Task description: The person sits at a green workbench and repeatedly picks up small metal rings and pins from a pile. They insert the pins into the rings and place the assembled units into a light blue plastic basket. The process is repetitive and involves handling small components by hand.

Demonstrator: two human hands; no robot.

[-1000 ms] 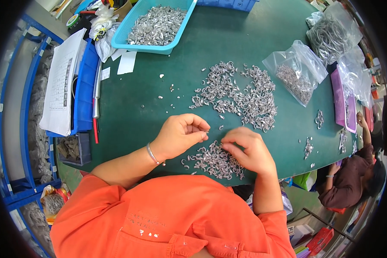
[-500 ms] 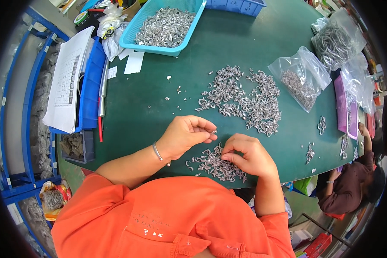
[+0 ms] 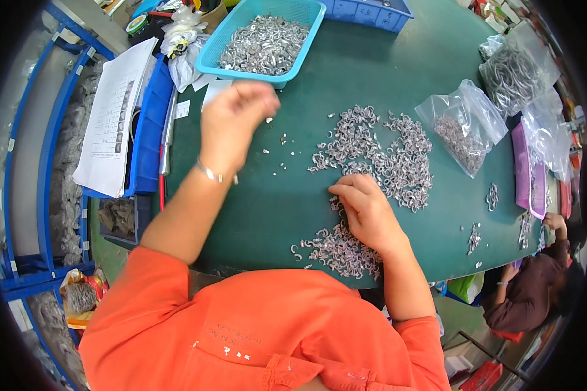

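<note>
My left hand (image 3: 233, 124) is raised over the table just in front of the turquoise basket (image 3: 292, 77). Its fingers are curled together and a little blurred; what they hold, if anything, is too small to make out. Small silvery curved metal pieces (image 3: 264, 45) fill that basket. My right hand (image 3: 366, 212) is between the far pile of curved metal pieces (image 3: 404, 159) and the near pile (image 3: 339, 253) by the table edge. Thumb and fingertips are pinched, and nothing can be made out in them. A few pieces show beneath this hand.
Clear bags of metal parts (image 3: 460, 133) lie at right beside a pink basket (image 3: 522, 173). A blue bin with papers (image 3: 114, 111) stands at left. Tiny crumbs (image 3: 284, 139) dot the green table (image 3: 254, 215). Another person (image 3: 525, 287) sits at far right.
My left hand has moved from above the near pile, where it pinched a small curved metal piece, away to the basket. My right hand has moved from the near pile toward the far one.
</note>
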